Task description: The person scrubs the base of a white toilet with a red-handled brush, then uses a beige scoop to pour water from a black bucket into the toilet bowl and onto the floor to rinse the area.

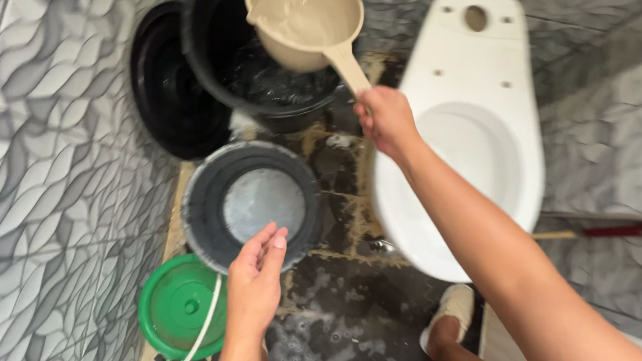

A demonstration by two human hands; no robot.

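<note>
The right hand [385, 118] grips the handle of a beige plastic dipper [307, 21], held over a large black water barrel [208, 59]. The left hand [256, 273] rests, fingers loose, on the rim of a grey bucket [201, 205]. A green lid [174, 306] lies beside it. A white toilet bowl [472, 69] stands to the right on the wet floor [347, 323].

dipper [307, 21] over barrel [271, 77], toilet [469, 123] right
</note>
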